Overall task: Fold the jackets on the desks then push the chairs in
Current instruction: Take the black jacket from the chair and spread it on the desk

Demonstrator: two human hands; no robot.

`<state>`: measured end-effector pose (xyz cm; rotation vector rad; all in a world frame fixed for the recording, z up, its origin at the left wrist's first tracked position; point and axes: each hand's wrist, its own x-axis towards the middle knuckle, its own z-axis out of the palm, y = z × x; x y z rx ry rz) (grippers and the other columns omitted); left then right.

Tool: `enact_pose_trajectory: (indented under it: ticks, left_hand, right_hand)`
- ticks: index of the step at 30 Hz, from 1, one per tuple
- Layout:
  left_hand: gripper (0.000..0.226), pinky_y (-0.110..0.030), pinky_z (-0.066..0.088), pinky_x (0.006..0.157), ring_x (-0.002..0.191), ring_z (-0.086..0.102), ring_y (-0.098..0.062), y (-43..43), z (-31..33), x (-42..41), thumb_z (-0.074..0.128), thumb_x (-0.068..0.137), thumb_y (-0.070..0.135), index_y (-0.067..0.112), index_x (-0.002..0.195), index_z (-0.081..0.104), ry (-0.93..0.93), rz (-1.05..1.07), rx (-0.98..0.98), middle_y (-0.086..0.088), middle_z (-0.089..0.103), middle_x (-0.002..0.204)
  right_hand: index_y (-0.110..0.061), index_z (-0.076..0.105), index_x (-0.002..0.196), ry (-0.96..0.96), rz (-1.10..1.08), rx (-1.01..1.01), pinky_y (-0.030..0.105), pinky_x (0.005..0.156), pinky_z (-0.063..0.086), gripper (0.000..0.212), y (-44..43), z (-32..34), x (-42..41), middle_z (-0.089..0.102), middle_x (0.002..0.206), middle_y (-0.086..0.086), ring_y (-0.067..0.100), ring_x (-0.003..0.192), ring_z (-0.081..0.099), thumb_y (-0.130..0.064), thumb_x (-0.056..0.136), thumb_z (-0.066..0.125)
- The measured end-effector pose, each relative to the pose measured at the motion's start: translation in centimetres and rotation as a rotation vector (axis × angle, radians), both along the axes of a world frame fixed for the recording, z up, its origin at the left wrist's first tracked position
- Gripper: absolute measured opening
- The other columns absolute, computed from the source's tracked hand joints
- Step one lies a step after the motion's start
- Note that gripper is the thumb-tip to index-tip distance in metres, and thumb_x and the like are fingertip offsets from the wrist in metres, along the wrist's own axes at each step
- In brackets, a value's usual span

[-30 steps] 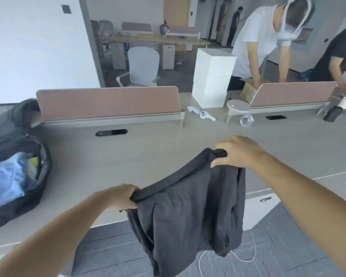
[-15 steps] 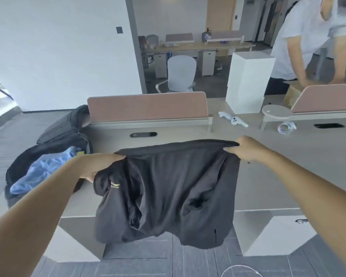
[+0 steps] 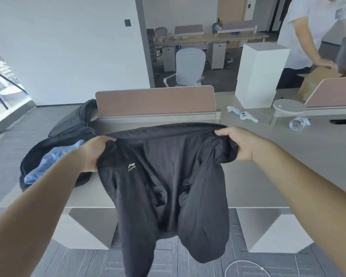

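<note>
One black soft-fabric jacket (image 3: 164, 186) hangs between two hands. Left hand (image 3: 94, 154) fingers curl round one top corner, and right hand (image 3: 241, 145) fingers clamp the other. The hem drops below the smooth grey desk (image 3: 318, 140) front edge. Left of the left fingers lies one open black bag (image 3: 72, 124). Beyond stands one white chair (image 3: 190, 66).

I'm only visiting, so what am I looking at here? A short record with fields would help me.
Activity: a person holds up a black jacket, spread out and not yet folded
Left hand: grips the jacket's top edge on the left
Right hand: grips the top edge on the right
Surface beyond: grey desk
On the desk: open black bag with blue cloth in it, white box, white controller
Background: white chair, another person in a white shirt
</note>
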<state>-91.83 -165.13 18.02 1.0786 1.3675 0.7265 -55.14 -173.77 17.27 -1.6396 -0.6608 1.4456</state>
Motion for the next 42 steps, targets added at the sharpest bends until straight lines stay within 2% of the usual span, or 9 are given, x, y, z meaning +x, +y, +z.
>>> enact_pose_trajectory:
  ticks: [4, 10, 15, 21, 25, 29, 33, 39, 42]
  left_hand:
    - [0.052, -0.024, 0.052, 0.043, 0.046, 0.065, -0.016, 0.4, 2.5, 2.0, 0.032, 0.099, 0.004, 0.013, 0.057, 0.061, -0.13, -0.096, 0.01, -0.001, 0.062, 0.054]
    - [0.043, -0.028, 0.054, 0.051, 0.049, 0.065, -0.016, 3.9, 4.1, 0.6, 0.033, 0.092, 0.008, 0.02, 0.057, 0.054, -0.01, -0.223, 0.036, 0.003, 0.062, 0.061]
    - [0.066, -0.018, 0.041, 0.033, 0.033, 0.05, -0.012, 6.9, 4.3, -3.8, 0.033, 0.095, 0.003, 0.015, 0.035, 0.057, 0.105, -0.391, 0.035, 0.004, 0.052, 0.045]
    - [0.04, -0.028, 0.058, 0.05, 0.049, 0.065, -0.015, 11.7, 4.4, -8.2, 0.036, 0.089, -0.004, 0.01, 0.067, 0.067, -0.091, -0.189, -0.029, -0.003, 0.065, 0.063]
    - [0.031, -0.049, 0.061, 0.074, 0.092, 0.073, -0.036, 14.7, 2.9, -7.1, 0.031, 0.096, 0.001, 0.005, 0.095, 0.062, -0.329, -0.059, -0.068, -0.019, 0.069, 0.101]
    - [0.023, -0.053, 0.058, 0.085, 0.094, 0.071, -0.035, 17.1, 0.4, -4.0, 0.036, 0.097, 0.007, 0.012, 0.093, 0.058, -0.319, 0.046, -0.077, -0.016, 0.066, 0.106]
    - [0.013, -0.052, 0.055, 0.09, 0.08, 0.065, -0.039, 20.2, -2.7, -0.8, 0.042, 0.1, 0.012, 0.01, 0.095, 0.053, -0.159, 0.1, -0.086, -0.019, 0.057, 0.094]
    - [0.007, -0.056, 0.057, 0.083, 0.082, 0.065, -0.04, 27.5, -6.6, 4.9, 0.049, 0.1, 0.01, 0.008, 0.096, 0.053, -0.198, 0.273, -0.211, -0.02, 0.06, 0.1]
    - [0.009, -0.028, 0.056, 0.054, 0.07, 0.061, -0.024, 32.5, -7.7, 8.4, 0.058, 0.094, 0.003, 0.007, 0.093, 0.051, -0.167, 0.348, -0.164, -0.011, 0.059, 0.092]
  right_hand:
    - [-0.012, 0.066, 0.103, 0.204, -0.154, 0.105, 0.045, 0.068, 0.06, 0.013, 0.8, 1.4, -1.4, 0.076, 0.093, 0.008, 0.026, 0.079, 0.073, -0.02, 0.098, 0.058]
    - [-0.02, 0.057, 0.086, 0.026, -0.236, 0.146, 0.014, 0.035, 0.024, 0.013, 3.5, 4.2, -2.0, 0.061, 0.067, -0.004, 0.009, 0.046, 0.05, -0.02, 0.098, 0.055]
    - [-0.017, 0.064, 0.088, -0.295, -0.12, 0.003, 0.027, 0.07, 0.037, 0.003, 5.4, 5.5, -3.6, 0.07, 0.069, 0.001, 0.02, 0.072, 0.06, -0.018, 0.089, 0.067]
    - [-0.016, 0.057, 0.08, -0.086, -0.172, 0.018, 0.016, 0.035, 0.031, 0.016, 8.9, 6.1, -8.7, 0.058, 0.066, -0.001, 0.009, 0.047, 0.05, -0.011, 0.095, 0.059]
    - [-0.004, 0.055, 0.092, 0.138, -0.402, 0.192, 0.035, 0.051, 0.06, 0.013, 12.2, 5.5, -12.3, 0.062, 0.092, 0.012, 0.025, 0.077, 0.066, 0.006, 0.096, 0.047]
    - [0.0, 0.055, 0.089, 0.218, -0.531, 0.311, 0.053, 0.095, 0.053, 0.024, 15.6, 3.9, -13.4, 0.066, 0.11, 0.022, 0.034, 0.098, 0.067, 0.017, 0.084, 0.038]
    - [-0.004, 0.062, 0.096, 0.148, -0.635, 0.242, 0.054, 0.086, 0.058, 0.035, 20.2, -0.1, -11.4, 0.07, 0.102, 0.017, 0.034, 0.093, 0.07, 0.015, 0.088, 0.033]
    - [-0.008, 0.053, 0.123, 0.189, -0.73, 0.101, 0.044, 0.101, 0.052, 0.035, 27.9, -7.2, -5.0, 0.051, 0.131, 0.007, 0.038, 0.12, 0.059, -0.002, 0.102, 0.025]
    - [-0.006, 0.049, 0.115, 0.291, -0.759, 0.102, 0.044, 0.099, 0.053, 0.033, 32.9, -8.3, -2.1, 0.052, 0.14, 0.016, 0.039, 0.118, 0.06, 0.001, 0.101, 0.02]
